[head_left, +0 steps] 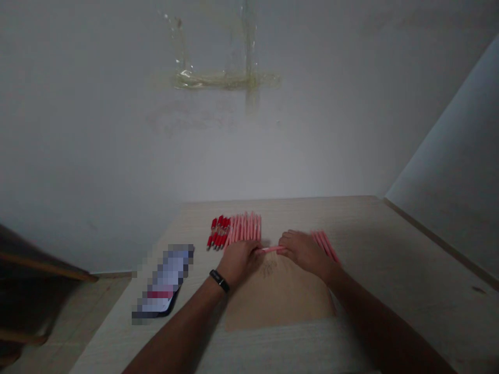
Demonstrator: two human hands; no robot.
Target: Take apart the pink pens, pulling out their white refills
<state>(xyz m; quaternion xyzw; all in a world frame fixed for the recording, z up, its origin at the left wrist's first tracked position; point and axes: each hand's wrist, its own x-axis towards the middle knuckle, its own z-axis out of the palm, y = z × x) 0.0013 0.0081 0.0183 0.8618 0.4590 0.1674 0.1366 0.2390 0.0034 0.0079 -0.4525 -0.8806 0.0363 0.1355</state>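
Note:
A slim pink pen (270,249) lies level between my two hands. My left hand (242,255), with a black band on its wrist, pinches one end; my right hand (303,250) closes round the other end. Below them is a sheet of brown paper (280,301) with dark scribbles near its top. Just beyond my left hand a row of pink pens (246,226) lies side by side, with several red-and-clear pens (219,232) to its left. A few more pink pens (326,245) lie beside my right hand, partly hidden by it.
A phone-like device (166,283), blurred out by pixels, lies at the left on the pale wooden table (273,350). The table's far edge meets a wall (304,145) with yellowed tape on it. Dark wooden furniture (35,291) stands at the lower left.

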